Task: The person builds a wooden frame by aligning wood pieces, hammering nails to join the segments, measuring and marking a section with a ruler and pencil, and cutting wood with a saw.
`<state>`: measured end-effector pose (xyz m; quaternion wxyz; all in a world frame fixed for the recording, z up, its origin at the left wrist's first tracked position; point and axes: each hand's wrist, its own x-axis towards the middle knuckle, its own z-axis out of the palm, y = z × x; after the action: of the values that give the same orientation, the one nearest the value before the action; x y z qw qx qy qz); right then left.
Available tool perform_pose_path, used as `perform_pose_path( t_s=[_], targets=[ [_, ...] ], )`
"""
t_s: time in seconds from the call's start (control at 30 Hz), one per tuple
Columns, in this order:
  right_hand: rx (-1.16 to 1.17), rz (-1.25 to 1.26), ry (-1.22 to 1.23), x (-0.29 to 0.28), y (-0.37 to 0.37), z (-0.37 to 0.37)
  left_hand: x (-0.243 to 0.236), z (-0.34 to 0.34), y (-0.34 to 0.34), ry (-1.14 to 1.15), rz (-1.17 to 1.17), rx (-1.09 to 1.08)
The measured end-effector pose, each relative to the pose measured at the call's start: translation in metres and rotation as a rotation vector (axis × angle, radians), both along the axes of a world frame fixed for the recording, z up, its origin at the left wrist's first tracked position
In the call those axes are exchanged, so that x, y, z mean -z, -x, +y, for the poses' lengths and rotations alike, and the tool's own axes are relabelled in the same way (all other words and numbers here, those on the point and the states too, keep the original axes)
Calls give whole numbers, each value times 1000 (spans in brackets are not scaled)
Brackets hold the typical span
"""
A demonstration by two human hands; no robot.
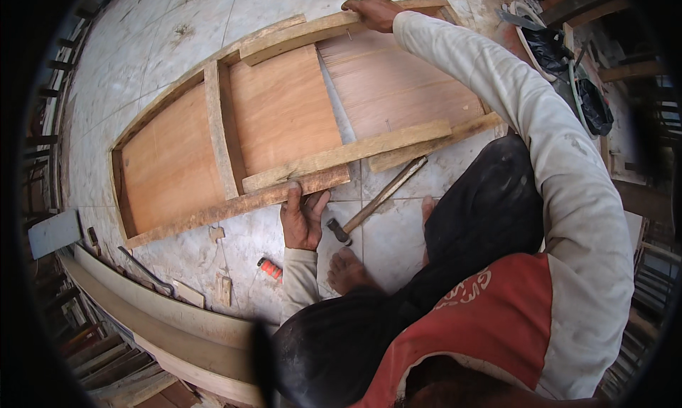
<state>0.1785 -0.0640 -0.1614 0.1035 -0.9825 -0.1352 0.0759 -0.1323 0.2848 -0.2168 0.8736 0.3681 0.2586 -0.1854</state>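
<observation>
A long wooden frame backed with plywood lies across the floor, in two parts with a gap between their plywood sheets. My left hand (304,219) grips the near rail (234,205) of the left part, thumb on top and palm turned up. My right hand (376,13) is closed over the far side, at the right end of a loose-edged batten (298,37) that overlaps both parts. A second batten (348,152) spans the joint on the near side. Nails stick up near both battens. The plywood panel (405,81) of the right part lies beneath my right forearm.
A hammer (376,198) with a wooden handle rests on the tiles by my bare foot (348,269). Nearby lie an orange-red object (270,268), wood scraps (224,288) and a dark pry bar (145,269). Long boards (163,323) line the lower left; black plastic bags (547,49) sit right.
</observation>
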Motion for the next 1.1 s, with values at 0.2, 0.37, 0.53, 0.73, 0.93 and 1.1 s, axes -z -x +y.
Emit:
perform_pose_path(
  t_s=[0.2, 0.37, 0.53, 0.73, 0.93, 1.1],
  targets=[
    [-1, -30, -78, 2, 1, -9, 1, 0, 0, 1, 9, 47],
    [-19, -95, -56, -13, 21, -33, -25, 28, 3, -210, 113, 349],
    [-105, 319, -177, -46, 94, -60, -83, 115, -25, -753, -189, 559],
    [-181, 419, -261, -44, 231, -52, -79, 173, -123, -1336, -522, 271],
    [-105, 102, -223, -9, 284, -37, -41, 136, -156, -1445, -82, 748],
    [-116, 0, -175, 8, 285, -28, -32, 114, -140, -1608, -259, 607]
  ],
)
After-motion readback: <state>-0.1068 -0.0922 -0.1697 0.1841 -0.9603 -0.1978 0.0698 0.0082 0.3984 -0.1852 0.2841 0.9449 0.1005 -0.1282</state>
